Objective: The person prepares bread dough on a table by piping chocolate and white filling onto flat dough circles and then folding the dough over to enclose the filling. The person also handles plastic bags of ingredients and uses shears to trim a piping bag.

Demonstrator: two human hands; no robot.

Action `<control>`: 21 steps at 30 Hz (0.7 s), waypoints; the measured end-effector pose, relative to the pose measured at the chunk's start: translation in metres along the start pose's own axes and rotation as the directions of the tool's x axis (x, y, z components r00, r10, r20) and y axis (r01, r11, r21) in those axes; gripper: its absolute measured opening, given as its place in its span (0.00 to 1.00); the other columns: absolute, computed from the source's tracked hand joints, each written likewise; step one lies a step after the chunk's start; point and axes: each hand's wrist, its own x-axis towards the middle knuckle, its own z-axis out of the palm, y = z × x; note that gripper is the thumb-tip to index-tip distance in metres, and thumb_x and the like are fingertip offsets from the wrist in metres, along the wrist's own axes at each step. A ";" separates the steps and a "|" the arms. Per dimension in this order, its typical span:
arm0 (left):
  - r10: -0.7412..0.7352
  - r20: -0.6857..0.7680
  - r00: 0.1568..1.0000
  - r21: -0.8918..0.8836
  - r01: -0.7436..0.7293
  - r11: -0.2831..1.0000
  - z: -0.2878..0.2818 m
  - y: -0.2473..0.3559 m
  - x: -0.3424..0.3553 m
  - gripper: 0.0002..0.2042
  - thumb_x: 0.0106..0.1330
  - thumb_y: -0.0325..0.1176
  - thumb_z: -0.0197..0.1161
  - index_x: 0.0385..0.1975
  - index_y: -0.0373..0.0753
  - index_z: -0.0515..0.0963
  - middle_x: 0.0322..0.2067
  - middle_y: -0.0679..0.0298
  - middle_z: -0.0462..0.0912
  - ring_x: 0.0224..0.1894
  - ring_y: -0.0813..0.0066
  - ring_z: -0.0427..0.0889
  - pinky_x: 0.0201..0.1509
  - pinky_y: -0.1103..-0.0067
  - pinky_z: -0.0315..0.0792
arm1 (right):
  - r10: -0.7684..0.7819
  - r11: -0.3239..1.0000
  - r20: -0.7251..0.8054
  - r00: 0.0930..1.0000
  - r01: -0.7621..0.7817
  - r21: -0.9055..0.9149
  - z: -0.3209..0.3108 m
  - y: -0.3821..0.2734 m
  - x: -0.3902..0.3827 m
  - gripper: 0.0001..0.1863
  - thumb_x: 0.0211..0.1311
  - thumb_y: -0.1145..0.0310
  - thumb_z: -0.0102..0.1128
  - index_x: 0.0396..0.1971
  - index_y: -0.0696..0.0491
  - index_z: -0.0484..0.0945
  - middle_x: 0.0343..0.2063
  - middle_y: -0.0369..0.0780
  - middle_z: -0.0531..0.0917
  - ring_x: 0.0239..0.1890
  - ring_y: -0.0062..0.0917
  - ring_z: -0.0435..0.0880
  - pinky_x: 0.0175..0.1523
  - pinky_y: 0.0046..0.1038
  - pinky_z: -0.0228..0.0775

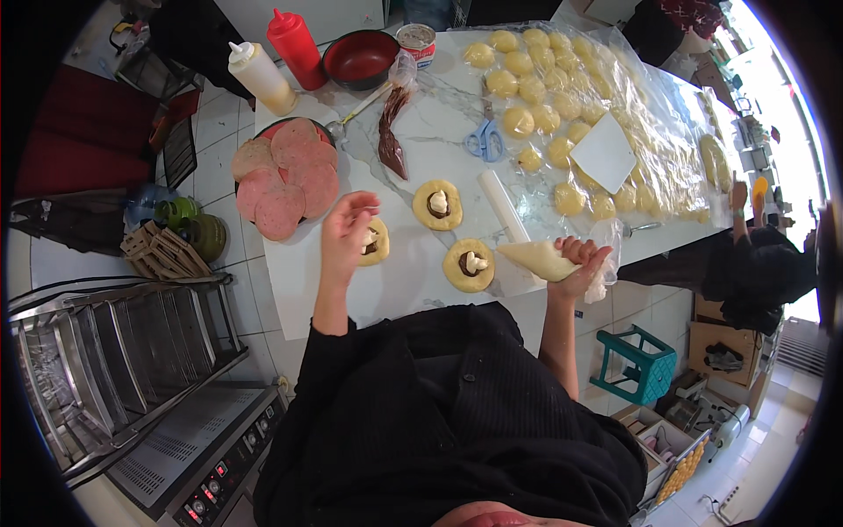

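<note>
My right hand [580, 266] is wrapped round a piping bag [537, 259] of pale cream, its tip pointing left toward the dough rounds. My left hand [348, 230] hangs empty with loosely bent fingers, partly covering a flat dough round [379, 248]. Two more dough rounds lie between my hands, one farther back [425, 217] and one nearer me [456, 278]. All three carry a dark brown filling with a dab of pale cream on it. A white rolling pin [504, 205] lies just behind the piping bag.
Dough balls [519, 123] under plastic sheeting fill the right side. Blue scissors [484, 140], a bag of brown filling [392, 145], pink meat slices [303, 180], squeeze bottles [296, 49] and a dark bowl [361, 58] share the table. Another person [755, 272] stands at far right.
</note>
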 end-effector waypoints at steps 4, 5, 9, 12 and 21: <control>0.027 -0.133 0.991 0.062 -0.018 0.998 -0.039 -0.001 -0.019 0.10 0.60 0.24 0.49 0.41 0.35 0.71 0.38 0.64 0.76 0.40 0.78 0.74 0.46 0.82 0.67 | 0.178 0.978 -0.352 0.919 -0.125 0.169 0.035 -0.002 0.019 0.25 0.64 0.47 0.33 0.12 0.48 0.54 0.11 0.32 0.56 0.19 0.23 0.60 0.43 0.31 0.60; 0.013 -0.177 0.984 0.062 -0.002 0.998 -0.047 -0.002 -0.023 0.10 0.60 0.25 0.49 0.41 0.35 0.71 0.37 0.64 0.76 0.40 0.78 0.74 0.46 0.82 0.67 | 0.178 0.978 -0.343 0.922 -0.127 0.168 0.038 -0.001 0.024 0.25 0.64 0.47 0.33 0.12 0.48 0.54 0.11 0.32 0.56 0.19 0.23 0.60 0.43 0.31 0.60; -0.002 -0.302 0.953 0.006 0.004 1.000 -0.061 -0.002 -0.033 0.08 0.60 0.25 0.49 0.38 0.35 0.71 0.36 0.66 0.75 0.39 0.78 0.74 0.45 0.82 0.66 | 0.247 0.966 -0.133 0.960 -0.232 0.118 0.043 0.016 0.040 0.26 0.64 0.46 0.32 0.10 0.46 0.52 0.09 0.30 0.52 0.15 0.21 0.55 0.41 0.30 0.60; 0.005 -0.340 0.940 -0.013 -0.010 1.000 -0.062 -0.001 -0.035 0.08 0.60 0.25 0.49 0.38 0.35 0.71 0.35 0.66 0.75 0.38 0.78 0.74 0.45 0.82 0.66 | 0.238 0.960 -0.002 0.971 -0.235 0.156 0.069 0.040 0.051 0.28 0.64 0.44 0.32 0.09 0.46 0.49 0.07 0.30 0.48 0.12 0.19 0.47 0.32 0.25 0.55; -0.006 -0.443 0.897 -0.009 0.002 1.000 -0.082 -0.009 -0.040 0.08 0.60 0.25 0.49 0.37 0.36 0.71 0.34 0.66 0.75 0.38 0.78 0.73 0.44 0.81 0.66 | 0.307 0.951 0.022 0.951 -0.308 0.043 0.076 0.086 0.063 0.28 0.64 0.46 0.32 0.08 0.46 0.49 0.06 0.30 0.48 0.11 0.19 0.45 0.24 0.22 0.49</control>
